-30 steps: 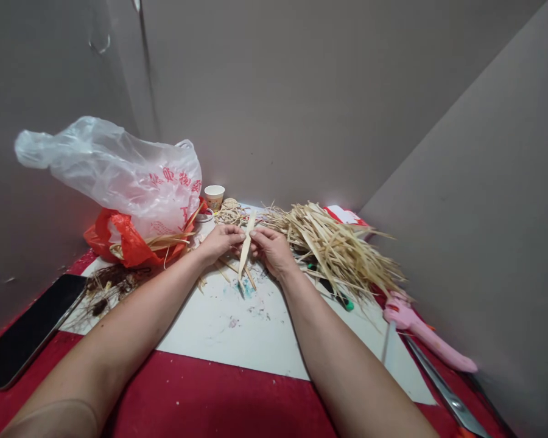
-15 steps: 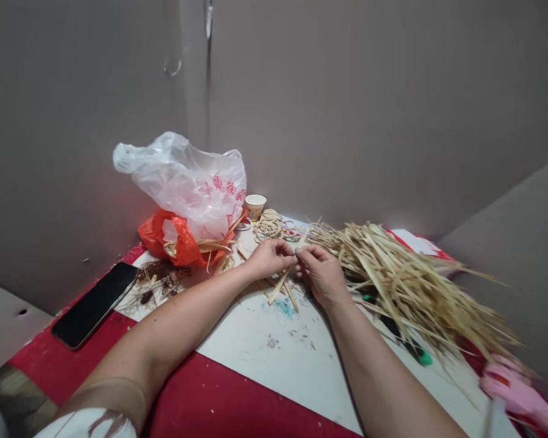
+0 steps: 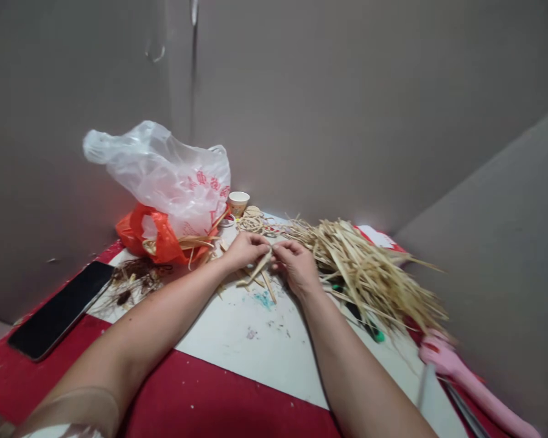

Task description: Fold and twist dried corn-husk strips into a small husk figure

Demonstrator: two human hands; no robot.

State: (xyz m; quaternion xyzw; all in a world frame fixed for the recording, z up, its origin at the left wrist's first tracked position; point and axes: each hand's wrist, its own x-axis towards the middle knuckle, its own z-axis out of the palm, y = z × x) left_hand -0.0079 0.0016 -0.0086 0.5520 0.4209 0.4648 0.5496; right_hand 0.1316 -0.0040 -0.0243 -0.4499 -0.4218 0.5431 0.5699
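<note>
My left hand [image 3: 249, 250] and my right hand [image 3: 298, 266] meet over the white board, fingertips pinched together and nearly touching. Between them is a pale flat straw strip [image 3: 258, 267], its lower part hanging down toward the board; the gripped end is hidden by the fingers. More cut strips [image 3: 269, 287] lie just below my hands. To the right of my right hand is a big loose bundle of dry straw [image 3: 365, 267]. A coil of thin straw cord [image 3: 252, 220] rests behind my left hand.
A white plastic bag [image 3: 168, 173] stands over an orange bag [image 3: 150, 234] at left, near a dark tangle of fibres [image 3: 130, 280] and a black phone [image 3: 60, 310]. A paper cup [image 3: 238, 204] is at the back. A pink-handled tool [image 3: 452, 359] lies right. Grey walls enclose the table.
The view has swung right, so everything sits farther left in the picture. My hands stay pinched together; the strip now hangs below them, and its end no longer shows above.
</note>
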